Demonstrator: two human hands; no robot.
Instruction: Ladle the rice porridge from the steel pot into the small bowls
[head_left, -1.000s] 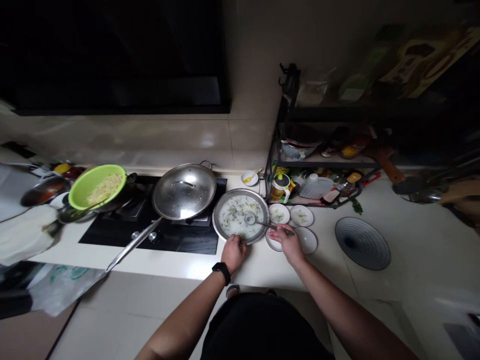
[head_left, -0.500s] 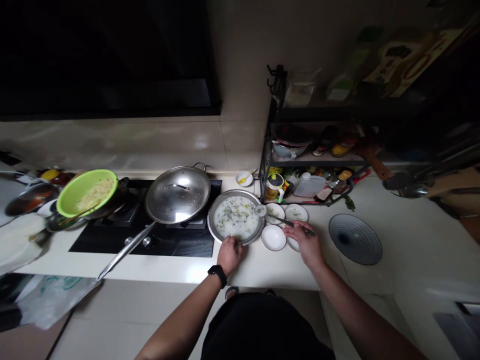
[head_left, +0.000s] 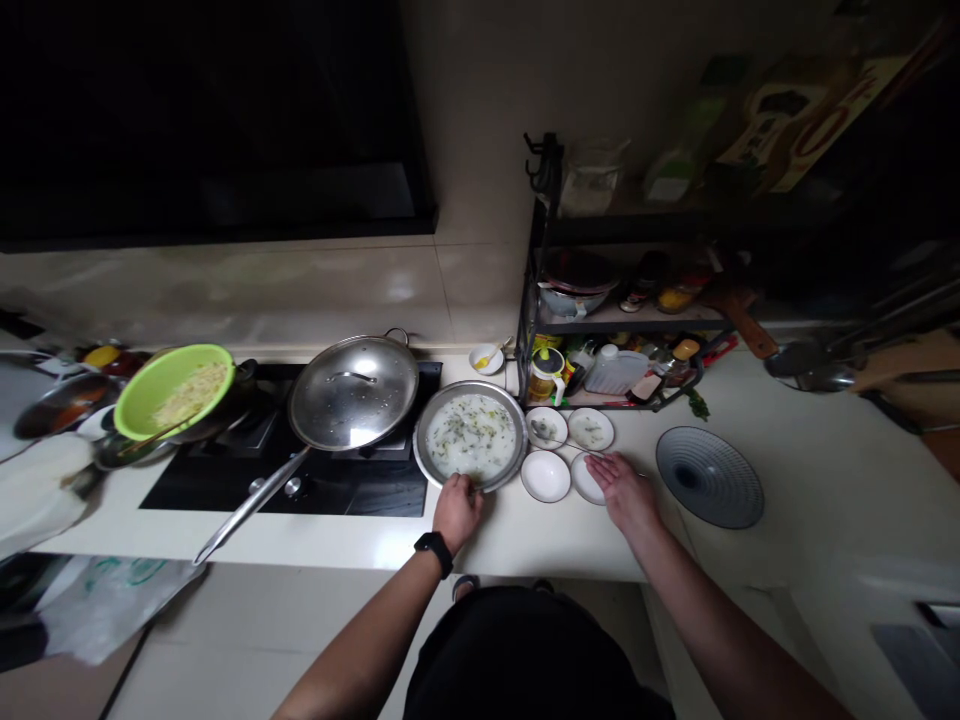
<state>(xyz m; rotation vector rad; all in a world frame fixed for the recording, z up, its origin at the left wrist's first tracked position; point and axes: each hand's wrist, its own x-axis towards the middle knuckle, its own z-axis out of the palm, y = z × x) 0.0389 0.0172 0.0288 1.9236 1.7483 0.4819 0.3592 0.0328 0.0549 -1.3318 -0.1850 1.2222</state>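
Observation:
A wide metal basin holds white, cloudy soup with green bits. My left hand is closed on its near rim. In my right hand is a ladle, its thin handle running under the fingers. The ladle's head sits in the far left small bowl, tilted over. Another small bowl to its right has some soup with green bits. The near left bowl shows a bare white inside. My right hand partly covers the near right bowl.
A lidded wok stands on the black stove, its long handle jutting past the counter edge. Further left is a green basin of pale shreds. A spice rack stands behind the bowls; a grey striped bowl is at right.
The ladle's head has moved from the basin's right rim down into the far left small bowl and turned over. My right hand has rotated, palm downward. My left hand stays on the rim.

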